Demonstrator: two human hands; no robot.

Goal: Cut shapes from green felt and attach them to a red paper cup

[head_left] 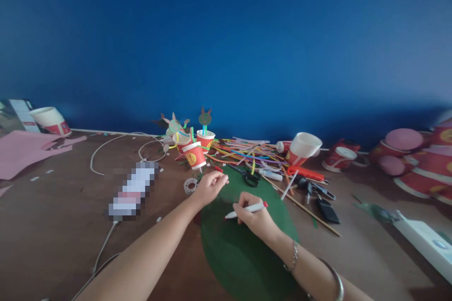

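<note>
A large dark green paper piece (250, 254) with a rounded edge lies on the brown table. My right hand (252, 214) is closed on a white marker (252, 209) with a red end, its tip pointing left over the green paper. Up and to the left, my left hand (212, 186) is closed at the paper's upper left edge, its fingertips pressed together; what they hold, if anything, is too small to make out. Beside this hand lies a tape roll (191, 186). Just behind it, a tilted red paper cup (194, 155) stands near other decorated cups.
Black scissors (250, 178), colored strips (243, 150) and a wooden stick (307, 209) lie behind and right. Keys (327, 210) and a white cup (304, 146) are at the right. A blurred phone (133, 192) with a cable lies left, pink paper (26, 150) beyond.
</note>
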